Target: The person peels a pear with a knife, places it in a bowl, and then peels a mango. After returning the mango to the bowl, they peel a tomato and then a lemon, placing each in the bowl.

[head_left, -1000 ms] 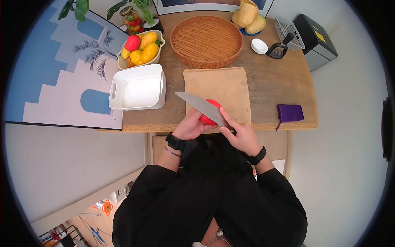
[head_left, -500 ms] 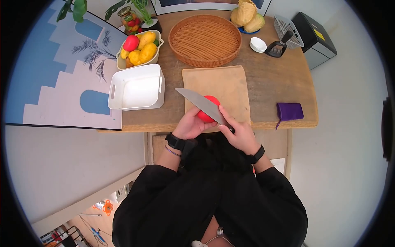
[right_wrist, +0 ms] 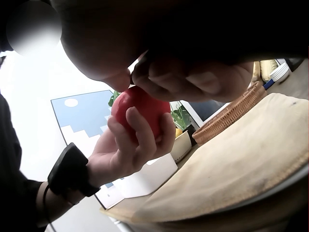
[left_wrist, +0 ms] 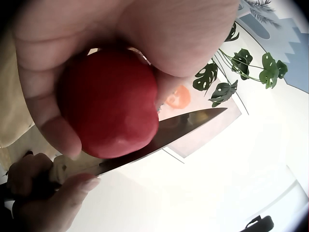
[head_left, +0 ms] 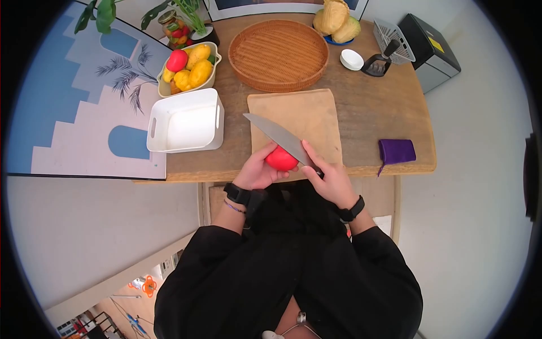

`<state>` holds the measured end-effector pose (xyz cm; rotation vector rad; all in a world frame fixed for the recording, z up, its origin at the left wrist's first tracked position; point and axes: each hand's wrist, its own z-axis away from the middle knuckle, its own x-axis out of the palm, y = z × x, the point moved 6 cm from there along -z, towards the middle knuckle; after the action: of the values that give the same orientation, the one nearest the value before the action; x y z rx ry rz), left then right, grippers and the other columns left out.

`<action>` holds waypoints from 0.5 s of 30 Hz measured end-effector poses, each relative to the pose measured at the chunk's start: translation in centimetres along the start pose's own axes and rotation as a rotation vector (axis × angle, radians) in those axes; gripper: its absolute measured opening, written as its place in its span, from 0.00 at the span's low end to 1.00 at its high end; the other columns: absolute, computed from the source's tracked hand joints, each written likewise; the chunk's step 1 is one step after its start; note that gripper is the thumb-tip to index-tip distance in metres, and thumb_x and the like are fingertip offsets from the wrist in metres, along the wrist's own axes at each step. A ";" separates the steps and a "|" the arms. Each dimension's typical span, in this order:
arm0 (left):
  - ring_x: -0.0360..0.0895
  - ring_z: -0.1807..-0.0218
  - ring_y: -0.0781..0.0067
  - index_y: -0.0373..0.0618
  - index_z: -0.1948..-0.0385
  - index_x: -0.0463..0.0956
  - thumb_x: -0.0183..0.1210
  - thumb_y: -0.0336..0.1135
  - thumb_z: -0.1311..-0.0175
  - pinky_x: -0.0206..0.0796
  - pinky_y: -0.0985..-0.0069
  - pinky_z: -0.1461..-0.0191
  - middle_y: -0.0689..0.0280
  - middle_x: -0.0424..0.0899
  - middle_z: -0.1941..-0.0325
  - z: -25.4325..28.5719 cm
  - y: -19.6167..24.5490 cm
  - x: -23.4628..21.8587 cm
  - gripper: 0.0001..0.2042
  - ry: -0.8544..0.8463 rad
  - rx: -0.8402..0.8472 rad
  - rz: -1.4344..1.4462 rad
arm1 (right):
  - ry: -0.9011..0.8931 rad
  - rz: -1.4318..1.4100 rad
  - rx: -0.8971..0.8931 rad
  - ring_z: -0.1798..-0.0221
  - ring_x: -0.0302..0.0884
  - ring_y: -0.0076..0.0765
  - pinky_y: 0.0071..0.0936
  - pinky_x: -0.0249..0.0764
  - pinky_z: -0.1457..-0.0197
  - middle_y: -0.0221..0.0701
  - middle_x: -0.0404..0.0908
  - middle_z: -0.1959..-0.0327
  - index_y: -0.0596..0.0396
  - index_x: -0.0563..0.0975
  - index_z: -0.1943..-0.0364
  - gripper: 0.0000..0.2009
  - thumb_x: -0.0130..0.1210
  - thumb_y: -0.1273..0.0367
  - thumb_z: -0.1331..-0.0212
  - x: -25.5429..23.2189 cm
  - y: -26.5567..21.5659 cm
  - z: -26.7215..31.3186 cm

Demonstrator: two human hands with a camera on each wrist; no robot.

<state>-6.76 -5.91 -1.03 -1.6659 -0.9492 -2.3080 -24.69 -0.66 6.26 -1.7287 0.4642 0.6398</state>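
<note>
My left hand [head_left: 257,170] holds a smooth red tomato [head_left: 281,160] over the near edge of the beige cutting mat [head_left: 307,113], fingers curled round it in the left wrist view. Beside it my right hand [head_left: 333,185] grips a large kitchen knife [head_left: 272,130] by its dark handle, forefinger along the blade. The blade slants up to the left and passes along the tomato's far right side in the head view. From the left wrist, the blade [left_wrist: 176,126] shows partly behind the tomato [left_wrist: 111,104]. The right palm hides most of the handle.
A white bin [head_left: 189,121] stands left of the mat, below a basket of yellow fruit [head_left: 199,73]. Beyond the mat lies a round wicker tray [head_left: 279,53]. To the right are a purple pouch [head_left: 397,151], a white bowl [head_left: 352,59] and a black-handled tool [head_left: 377,65].
The blade crossed over the tomato before; now it lies along its far right side, leaving more of the tomato visible. The tomato has shifted slightly left and its grip remains.
</note>
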 end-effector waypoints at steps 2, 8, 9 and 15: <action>0.81 0.42 0.54 0.48 0.32 0.67 0.47 0.49 0.18 0.78 0.61 0.45 0.57 0.78 0.34 -0.2 -0.2 1.7 0.22 0.165 0.058 0.025 | 0.000 -0.025 0.014 0.71 0.82 0.59 0.44 0.79 0.66 0.47 0.84 0.70 0.30 0.65 0.23 0.32 0.61 0.58 0.32 -0.4 -0.3 -0.1; 0.77 0.36 0.55 0.45 0.31 0.66 0.47 0.48 0.19 0.79 0.59 0.44 0.57 0.77 0.33 0.3 0.4 1.3 0.23 0.231 0.073 -0.005 | -0.067 0.016 0.036 0.68 0.84 0.58 0.43 0.80 0.63 0.48 0.86 0.64 0.31 0.66 0.24 0.32 0.61 0.58 0.31 0.0 0.1 0.3; 0.76 0.35 0.55 0.45 0.31 0.66 0.47 0.48 0.19 0.78 0.58 0.41 0.57 0.76 0.32 0.3 0.3 1.3 0.23 0.122 0.041 -0.016 | -0.067 0.015 0.036 0.68 0.84 0.58 0.43 0.80 0.63 0.48 0.86 0.64 0.31 0.66 0.24 0.32 0.61 0.58 0.31 0.0 0.1 0.3; 0.78 0.36 0.54 0.43 0.31 0.66 0.47 0.48 0.19 0.80 0.58 0.42 0.56 0.77 0.33 -0.5 0.2 1.8 0.24 0.347 0.183 0.029 | 0.001 -0.062 -0.030 0.70 0.83 0.58 0.42 0.80 0.64 0.47 0.86 0.67 0.30 0.65 0.23 0.32 0.62 0.58 0.32 -0.3 -0.4 0.3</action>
<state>-7.75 -5.88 0.58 -1.1522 -1.0120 -2.3067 -24.71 -0.29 6.72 -1.7653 0.4014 0.6042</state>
